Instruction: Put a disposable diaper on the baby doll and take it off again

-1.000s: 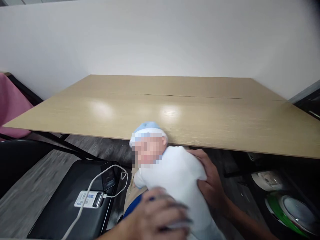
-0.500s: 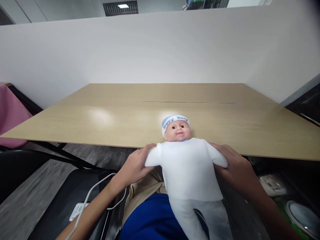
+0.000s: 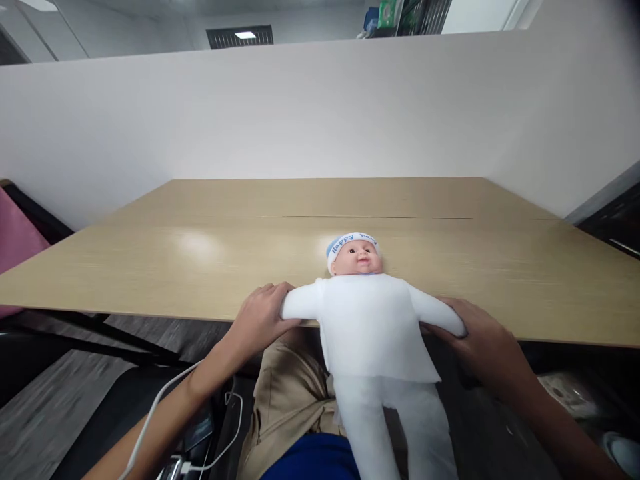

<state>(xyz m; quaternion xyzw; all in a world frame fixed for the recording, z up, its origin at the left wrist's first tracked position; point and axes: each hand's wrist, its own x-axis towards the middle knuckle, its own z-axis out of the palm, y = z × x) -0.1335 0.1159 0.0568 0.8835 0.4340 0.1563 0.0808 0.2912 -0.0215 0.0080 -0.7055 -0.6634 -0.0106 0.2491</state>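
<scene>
A baby doll (image 3: 377,327) in a white top and pale trousers faces me, its blue-and-white cap lettered "Happy Baby". Its head is at the near part of the wooden table (image 3: 210,267), and its legs hang down over my lap. My left hand (image 3: 263,313) is closed round the end of the doll's arm on the left. On the other side, my right hand (image 3: 473,337) grips the end of its other arm, the fingers partly hidden behind the sleeve. Both doll arms are stretched out sideways.
Behind the table stands a white partition (image 3: 320,113). A white cable (image 3: 150,420) runs along my left forearm, near a black chair seat (image 3: 110,413). Pink cloth (image 3: 17,233) shows at the far left. Blurred items sit low on the right.
The doll's arms are spread wider, with both my hands farther apart. Its legs have swung slightly left and its head has tipped. The camera view has tilted up a little.
</scene>
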